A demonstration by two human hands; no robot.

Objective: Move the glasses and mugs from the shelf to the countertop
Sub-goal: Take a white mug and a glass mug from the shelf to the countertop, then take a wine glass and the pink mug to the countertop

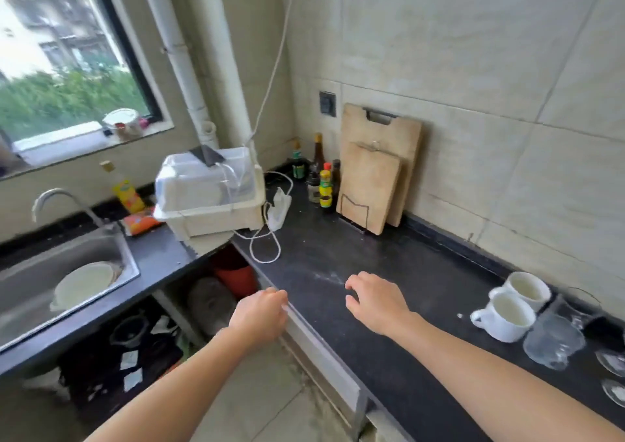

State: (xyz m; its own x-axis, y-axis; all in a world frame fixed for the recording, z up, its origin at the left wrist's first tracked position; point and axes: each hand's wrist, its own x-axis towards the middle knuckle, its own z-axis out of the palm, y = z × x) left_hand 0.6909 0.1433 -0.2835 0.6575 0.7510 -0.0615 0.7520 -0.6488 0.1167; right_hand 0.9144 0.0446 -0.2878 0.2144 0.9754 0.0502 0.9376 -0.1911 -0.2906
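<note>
Two white mugs (507,316) (526,289) stand upright on the dark countertop (372,255) at the right, near the tiled wall. Beside them are clear glasses: a ribbed one (554,342) in front and another (575,306) behind it. More glassware (614,362) shows at the right edge. My left hand (260,313) hovers at the counter's front edge, fingers curled, holding nothing. My right hand (375,301) is over the counter, left of the mugs, fingers bent and apart, empty. No shelf is in view.
Two wooden cutting boards (375,177) lean on the wall, with sauce bottles (323,181) beside them. A dish rack with a clear lid (209,194) and a white power strip (279,208) with cable sit at the corner. A sink (61,272) holds a bowl.
</note>
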